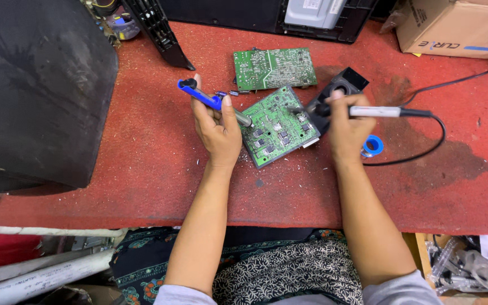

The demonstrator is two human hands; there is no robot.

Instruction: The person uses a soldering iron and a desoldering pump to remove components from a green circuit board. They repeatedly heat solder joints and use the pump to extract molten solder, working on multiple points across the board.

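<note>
My left hand (pixel 217 129) grips a blue desoldering pump (pixel 205 99), its metal tip resting on the left edge of a green circuit board (pixel 275 125) lying tilted on the red table (pixel 142 164). My right hand (pixel 347 131) holds a soldering iron (pixel 375 112) with a white and black handle; its tip touches the board's upper right area. A black cable (pixel 436 141) runs from the iron's handle across the table.
A second green circuit board (pixel 274 68) lies just behind. A black iron stand (pixel 343 86) sits by the right hand, a blue solder spool (pixel 374 146) beside it. A large black casing (pixel 35 90) fills the left, a cardboard box (pixel 453 25) the far right.
</note>
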